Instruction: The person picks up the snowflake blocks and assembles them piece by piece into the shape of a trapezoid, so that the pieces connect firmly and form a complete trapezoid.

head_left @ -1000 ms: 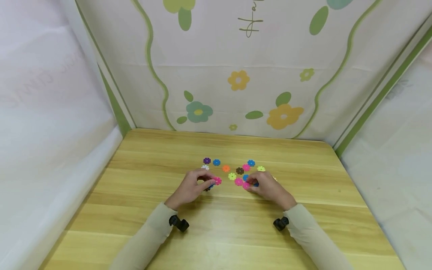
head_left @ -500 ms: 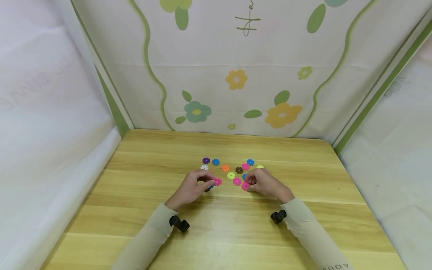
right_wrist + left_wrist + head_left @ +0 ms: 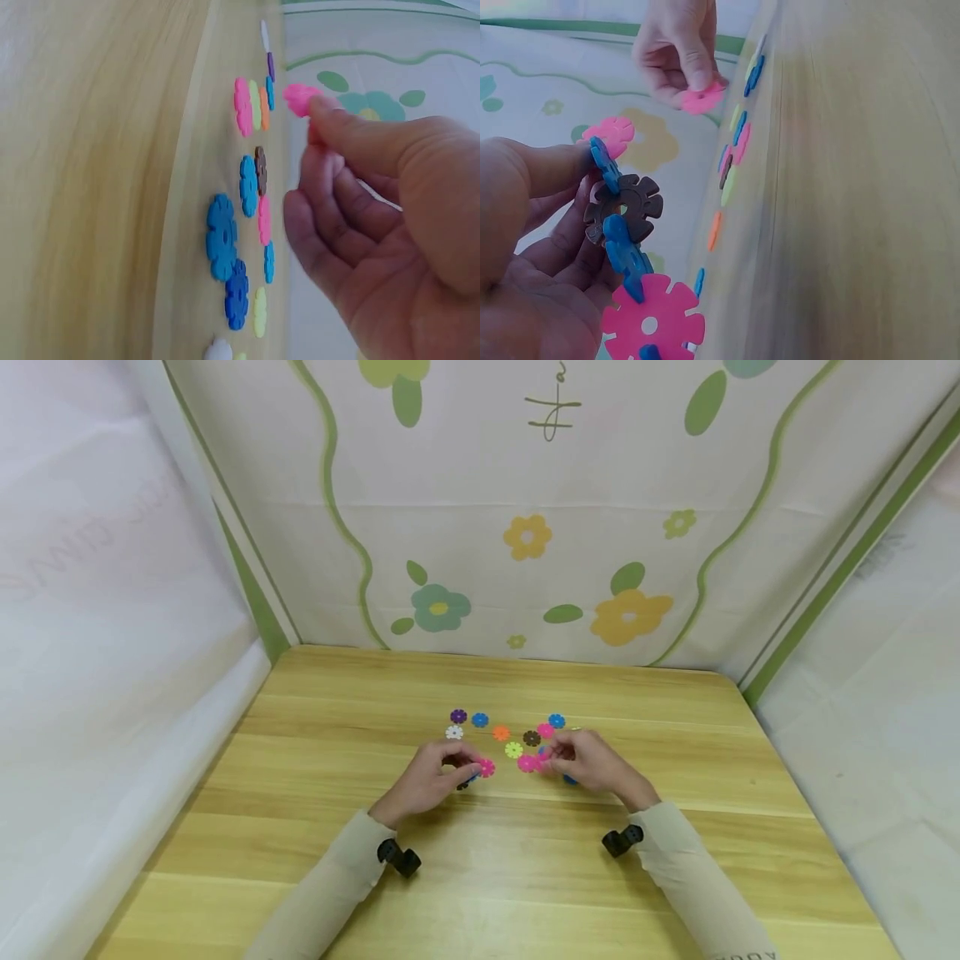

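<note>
Pink plastic, thin and flat, is what we hold in the right hand (image 3: 592,764): a small pink flower disc (image 3: 301,98), pinched at its edge between thumb and forefinger, lifted just above the table (image 3: 675,827) near the middle of it. We judge that such a disc is very light and stiff, with a smooth face that slips easily, so the best place to take it is across the rim, in the notches between the petals, not on the flat side.

Our left hand (image 3: 423,781) has its fingers curled around a small joined cluster (image 3: 630,247) of discs, where blue pieces, a brown one and a pink one slot into each other. We think the joints hold only by friction, so a strong squeeze could pull them apart.

Between and beyond the two hands, loose discs lie flat on the wood: a yellow-green disc (image 3: 513,749), an orange disc (image 3: 501,733), a purple disc (image 3: 458,716) and a white disc (image 3: 453,732), close together but mostly apart. Near the right hand two blue discs (image 3: 229,262) lie touching. Behind the table hangs a flowered cloth (image 3: 525,535).
</note>
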A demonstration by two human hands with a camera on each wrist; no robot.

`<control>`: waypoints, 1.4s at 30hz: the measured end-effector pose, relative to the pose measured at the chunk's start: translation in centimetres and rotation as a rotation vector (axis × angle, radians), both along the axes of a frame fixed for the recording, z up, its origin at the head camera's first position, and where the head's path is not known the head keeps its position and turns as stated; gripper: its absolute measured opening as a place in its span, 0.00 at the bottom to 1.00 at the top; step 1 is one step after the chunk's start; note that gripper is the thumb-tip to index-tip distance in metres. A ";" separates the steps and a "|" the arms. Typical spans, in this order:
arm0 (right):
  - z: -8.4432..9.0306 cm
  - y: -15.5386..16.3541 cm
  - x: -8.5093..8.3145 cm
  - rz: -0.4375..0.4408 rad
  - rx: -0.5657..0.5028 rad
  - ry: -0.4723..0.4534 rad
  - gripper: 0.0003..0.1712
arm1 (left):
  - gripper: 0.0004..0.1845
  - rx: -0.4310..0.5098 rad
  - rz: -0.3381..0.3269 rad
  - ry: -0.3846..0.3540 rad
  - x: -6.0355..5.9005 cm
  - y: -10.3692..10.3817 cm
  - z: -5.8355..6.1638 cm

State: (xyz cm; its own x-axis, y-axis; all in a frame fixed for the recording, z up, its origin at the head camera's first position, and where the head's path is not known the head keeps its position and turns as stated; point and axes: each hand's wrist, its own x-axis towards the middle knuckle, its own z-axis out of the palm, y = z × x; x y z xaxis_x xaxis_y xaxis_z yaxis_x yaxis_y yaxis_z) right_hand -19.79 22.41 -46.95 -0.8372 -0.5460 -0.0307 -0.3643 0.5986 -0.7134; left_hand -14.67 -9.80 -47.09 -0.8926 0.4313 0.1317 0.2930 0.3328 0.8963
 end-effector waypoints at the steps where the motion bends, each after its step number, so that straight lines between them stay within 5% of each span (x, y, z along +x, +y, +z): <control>1: 0.0 -0.1 0.0 0.004 -0.025 0.001 0.01 | 0.06 0.001 -0.002 0.000 0.0 0.0 0.0; 17: 1.3 -3.6 1.1 0.055 -0.310 0.049 0.03 | 0.08 -0.020 -0.024 -0.058 -0.4 0.4 0.6; 35: 1.1 -5.6 1.1 0.154 -0.337 0.283 0.04 | 0.10 0.024 -0.073 -0.064 -0.5 0.3 0.4; 42: 0.6 -6.4 1.4 0.180 -0.410 0.501 0.06 | 0.10 0.058 -0.053 -0.085 -0.2 0.3 0.5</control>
State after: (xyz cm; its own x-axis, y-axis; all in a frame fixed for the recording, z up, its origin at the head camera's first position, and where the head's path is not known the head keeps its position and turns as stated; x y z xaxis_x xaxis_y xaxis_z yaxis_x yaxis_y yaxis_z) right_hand -18.39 15.97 -46.30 -0.5908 -0.5634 0.5775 -0.7796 0.2144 -0.5884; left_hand -14.90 -9.47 -46.56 -0.8780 0.4716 0.0822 0.2304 0.2656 0.9362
